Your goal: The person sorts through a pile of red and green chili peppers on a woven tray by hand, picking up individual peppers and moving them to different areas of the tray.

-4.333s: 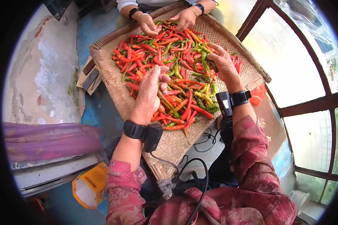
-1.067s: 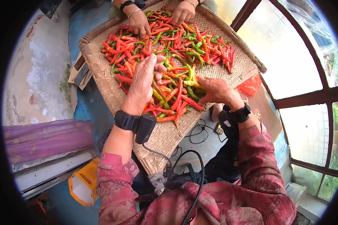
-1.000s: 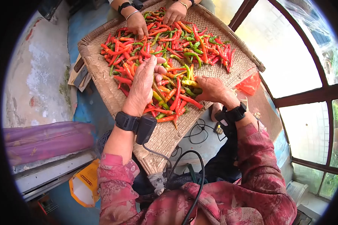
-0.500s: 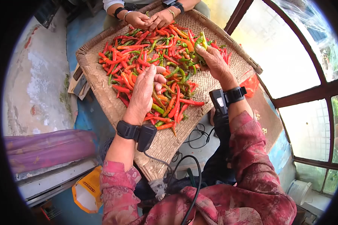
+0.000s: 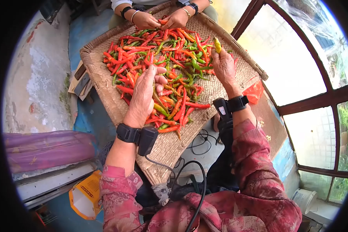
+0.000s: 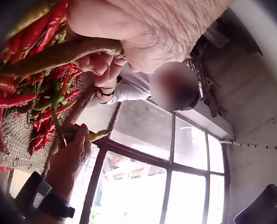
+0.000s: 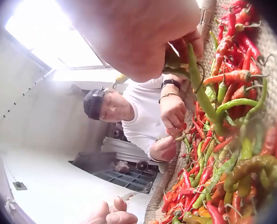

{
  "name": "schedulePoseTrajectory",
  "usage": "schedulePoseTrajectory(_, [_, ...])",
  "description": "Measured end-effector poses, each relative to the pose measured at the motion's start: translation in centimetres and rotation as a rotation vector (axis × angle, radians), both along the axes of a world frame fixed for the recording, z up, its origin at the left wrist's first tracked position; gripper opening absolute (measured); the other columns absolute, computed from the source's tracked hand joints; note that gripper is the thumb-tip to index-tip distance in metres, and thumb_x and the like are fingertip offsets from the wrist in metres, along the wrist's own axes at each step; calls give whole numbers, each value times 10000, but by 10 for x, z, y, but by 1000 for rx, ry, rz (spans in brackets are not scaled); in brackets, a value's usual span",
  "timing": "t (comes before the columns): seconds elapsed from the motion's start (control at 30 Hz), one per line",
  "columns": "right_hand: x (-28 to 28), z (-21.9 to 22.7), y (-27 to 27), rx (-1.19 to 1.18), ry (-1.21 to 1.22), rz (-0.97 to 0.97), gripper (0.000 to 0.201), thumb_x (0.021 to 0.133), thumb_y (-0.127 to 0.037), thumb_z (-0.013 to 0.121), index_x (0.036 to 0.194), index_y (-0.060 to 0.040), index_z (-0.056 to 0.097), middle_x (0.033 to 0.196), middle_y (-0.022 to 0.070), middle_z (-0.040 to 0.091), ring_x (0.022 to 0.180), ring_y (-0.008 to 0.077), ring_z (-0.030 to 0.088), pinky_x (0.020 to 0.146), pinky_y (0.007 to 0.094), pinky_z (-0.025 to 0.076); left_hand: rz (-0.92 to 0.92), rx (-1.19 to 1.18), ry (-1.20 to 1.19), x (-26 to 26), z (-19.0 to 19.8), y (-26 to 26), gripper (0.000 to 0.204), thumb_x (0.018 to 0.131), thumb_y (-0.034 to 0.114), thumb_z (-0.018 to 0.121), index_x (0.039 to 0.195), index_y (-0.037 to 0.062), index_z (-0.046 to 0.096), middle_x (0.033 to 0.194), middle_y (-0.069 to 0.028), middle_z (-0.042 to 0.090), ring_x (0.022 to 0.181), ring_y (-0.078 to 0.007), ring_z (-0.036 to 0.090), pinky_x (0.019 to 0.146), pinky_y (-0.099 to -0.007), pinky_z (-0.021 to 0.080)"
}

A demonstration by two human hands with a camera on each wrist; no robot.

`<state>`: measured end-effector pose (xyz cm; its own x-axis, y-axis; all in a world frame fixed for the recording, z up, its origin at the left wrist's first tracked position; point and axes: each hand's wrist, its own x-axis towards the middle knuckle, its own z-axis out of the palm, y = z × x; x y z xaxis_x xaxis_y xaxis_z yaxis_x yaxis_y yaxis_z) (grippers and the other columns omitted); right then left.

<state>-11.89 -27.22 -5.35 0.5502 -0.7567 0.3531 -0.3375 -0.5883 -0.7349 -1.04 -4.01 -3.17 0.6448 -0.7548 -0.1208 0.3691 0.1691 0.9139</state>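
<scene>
A pile of red, orange and green chili peppers [image 5: 143, 50] covers much of a woven tray [image 5: 245, 75]. My left hand [image 5: 145, 91], fingers curled, is over the pile's near left side; a brownish-green chili pepper [image 6: 54, 58] sticks out of its grip in the left wrist view. Raised at the pile's right side, my right hand [image 5: 225, 69] grips several chili peppers. A yellow pepper [image 5: 217, 45] points up past its fingertips, while long green ones [image 7: 199, 84] hang from it in the right wrist view.
Across the tray another person's hands [image 5: 178, 17] hold a red pepper [image 5: 163, 22] between them. A framed window [image 5: 294, 58] stands at the right, a plastered wall [image 5: 42, 77] at the left. A black cable [image 5: 203, 181] crosses my lap; a yellow box [image 5: 85, 195] is at lower left.
My right hand reached to the pile's near right edge, then rose up and away with green and yellow chili peppers. The other person's hands lifted and came together. My left hand barely moved.
</scene>
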Motion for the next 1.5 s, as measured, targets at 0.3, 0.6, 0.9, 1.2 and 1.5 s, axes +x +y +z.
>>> schedulePoseTrajectory(0.3, [15,-26,-15,-209,-1,-88,334,825,-178,605,1122,-28,584,867,105,610,792,180,574,710,322,462,-2,9,-3,0,2,7,421,952,400,400,1013,13,554,720,-14,539,582,-51,440,518,-193,376])
schedulePoseTrajectory(0.6, [17,-26,28,-419,371,207,246,782,-184,614,1012,-98,605,960,133,589,910,319,578,756,412,462,-12,14,20,2,4,7,406,957,382,400,1039,9,536,728,-14,519,579,-54,429,512,-202,390])
schedulePoseTrajectory(0.9, [35,-36,-2,39,100,221,260,793,-105,553,1035,-19,595,705,72,616,601,170,581,527,295,445,-7,0,41,3,5,12,412,947,397,418,1038,14,540,729,-14,532,570,-53,436,510,-204,395])
schedulePoseTrajectory(1.2, [8,19,87,825,-385,722,142,881,-99,546,997,-17,557,764,-17,555,612,47,502,556,193,437,169,-3,380,-1,-2,-1,352,860,311,620,1042,31,507,812,-44,547,560,-57,413,480,-187,360])
schedulePoseTrajectory(1.5, [-13,18,122,1029,-139,887,397,901,-448,493,979,-64,428,853,18,497,745,83,501,623,224,456,83,35,-115,-9,5,-16,280,883,327,577,917,51,552,660,8,512,550,-46,486,469,-197,394])
